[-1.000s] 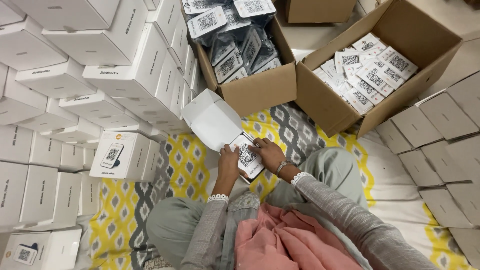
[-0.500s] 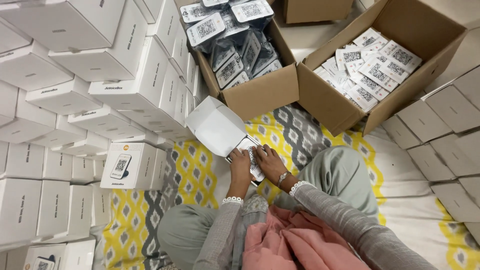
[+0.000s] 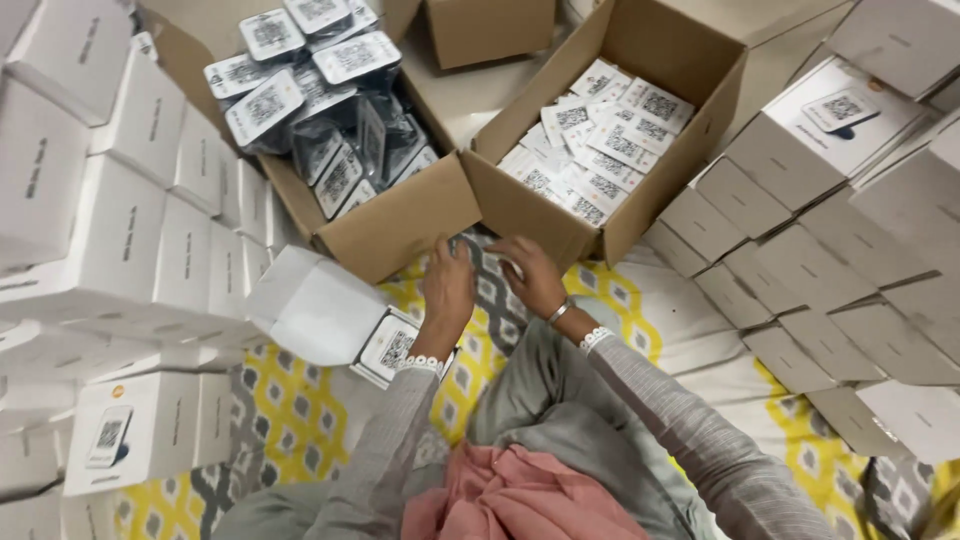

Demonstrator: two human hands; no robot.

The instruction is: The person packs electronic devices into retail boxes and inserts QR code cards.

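A small white device with a square code label [image 3: 395, 348] lies on the yellow-and-grey patterned mat [image 3: 300, 420], beside an open white carton [image 3: 315, 305]. Just beyond, the left hand [image 3: 448, 292] and right hand [image 3: 530, 275] hover loosely open, holding nothing, below two brown cardboard boxes [image 3: 400, 225].

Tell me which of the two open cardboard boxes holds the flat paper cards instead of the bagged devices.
The right-hand cardboard box, just beyond the right hand. It holds loose flat white cards; the left box is piled with devices in dark plastic bags.
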